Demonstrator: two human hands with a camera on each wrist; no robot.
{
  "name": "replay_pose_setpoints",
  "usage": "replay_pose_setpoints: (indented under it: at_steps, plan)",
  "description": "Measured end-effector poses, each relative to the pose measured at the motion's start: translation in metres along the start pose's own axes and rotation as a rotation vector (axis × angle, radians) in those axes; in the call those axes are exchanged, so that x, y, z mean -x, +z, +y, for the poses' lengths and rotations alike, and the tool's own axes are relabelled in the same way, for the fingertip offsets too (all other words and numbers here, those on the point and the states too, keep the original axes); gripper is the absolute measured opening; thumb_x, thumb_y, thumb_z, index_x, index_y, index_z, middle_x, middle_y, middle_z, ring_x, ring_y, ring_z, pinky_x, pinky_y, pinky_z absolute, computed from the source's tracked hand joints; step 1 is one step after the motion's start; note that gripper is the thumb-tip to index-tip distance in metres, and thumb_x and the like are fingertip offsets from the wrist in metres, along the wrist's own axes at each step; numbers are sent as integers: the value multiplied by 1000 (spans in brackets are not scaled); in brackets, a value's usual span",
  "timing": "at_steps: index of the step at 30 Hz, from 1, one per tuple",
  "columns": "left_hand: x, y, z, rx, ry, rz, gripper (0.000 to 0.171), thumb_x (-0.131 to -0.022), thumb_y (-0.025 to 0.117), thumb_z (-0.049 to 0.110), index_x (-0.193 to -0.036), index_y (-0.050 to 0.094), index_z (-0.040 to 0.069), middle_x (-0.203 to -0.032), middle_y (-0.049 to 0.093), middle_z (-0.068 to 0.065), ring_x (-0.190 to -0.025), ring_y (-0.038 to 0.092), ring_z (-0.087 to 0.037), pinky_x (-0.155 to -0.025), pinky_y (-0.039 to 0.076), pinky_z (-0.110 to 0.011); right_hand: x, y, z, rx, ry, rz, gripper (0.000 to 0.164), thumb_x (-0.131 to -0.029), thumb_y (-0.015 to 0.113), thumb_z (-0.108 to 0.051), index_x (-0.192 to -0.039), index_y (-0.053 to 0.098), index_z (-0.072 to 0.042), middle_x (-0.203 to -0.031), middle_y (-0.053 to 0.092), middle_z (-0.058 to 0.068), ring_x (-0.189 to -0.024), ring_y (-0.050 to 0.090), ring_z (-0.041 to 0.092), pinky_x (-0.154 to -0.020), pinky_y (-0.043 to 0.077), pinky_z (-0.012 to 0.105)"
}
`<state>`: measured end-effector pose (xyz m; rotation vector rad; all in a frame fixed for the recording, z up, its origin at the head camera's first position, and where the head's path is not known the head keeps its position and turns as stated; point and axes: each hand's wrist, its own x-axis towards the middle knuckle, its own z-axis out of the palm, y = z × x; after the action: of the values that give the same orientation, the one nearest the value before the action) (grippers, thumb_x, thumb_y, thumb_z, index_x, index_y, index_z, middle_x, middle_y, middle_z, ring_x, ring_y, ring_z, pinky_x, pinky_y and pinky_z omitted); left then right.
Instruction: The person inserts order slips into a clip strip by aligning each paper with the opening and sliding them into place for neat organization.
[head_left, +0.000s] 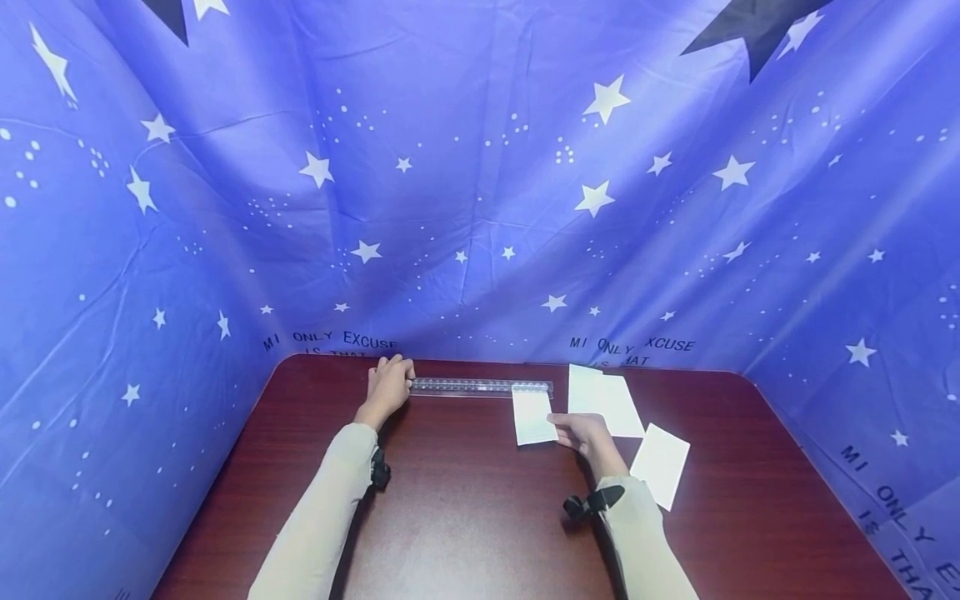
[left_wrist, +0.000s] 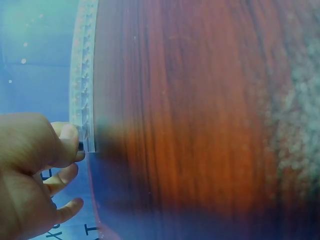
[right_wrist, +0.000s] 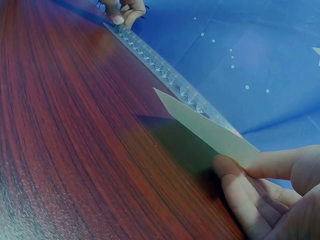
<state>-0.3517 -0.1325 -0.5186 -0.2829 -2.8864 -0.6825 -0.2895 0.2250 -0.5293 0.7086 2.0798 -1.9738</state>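
Note:
My left hand pinches the left end of a long, clear plastic strip with a row of small ridged shapes along it. The left wrist view shows the thumb on the end of this strip, which runs along the table's far edge. My right hand holds a small white card by its right side, between thumb and fingers. In the head view the card's top edge overlaps the right part of the strip. Seen from the right wrist, the card is tilted above the table, casting a shadow, beside the strip.
More white cards lie overlapping right of my right hand, and another card lies nearer, beside the right wrist. The dark red wood table is enclosed by a blue star-patterned curtain at the back and sides.

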Motion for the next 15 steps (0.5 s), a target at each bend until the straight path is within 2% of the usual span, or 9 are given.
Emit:
replay_pose_setpoints:
  at_steps: [7,15]
  plan:
    - [-1,0,0,-3,-7,-19,19,-87,60,-5,-78,55,11,-94,56,-7,-96,48,-32,-85,38,-47,-1,-1,3,-24,-5,2,34,-89,73,-3,-116,63,16,-61,68,-4,-53,66,4,-58,57,20]
    - [-2,0,-1,2,-8,-27,18,-88,60,-5,-80,56,10,-94,57,-8,-95,48,-32,-84,37,-47,0,-2,4,-48,-8,25,36,-88,73,-2,-117,63,17,-63,69,-1,-55,68,6,-59,58,21]
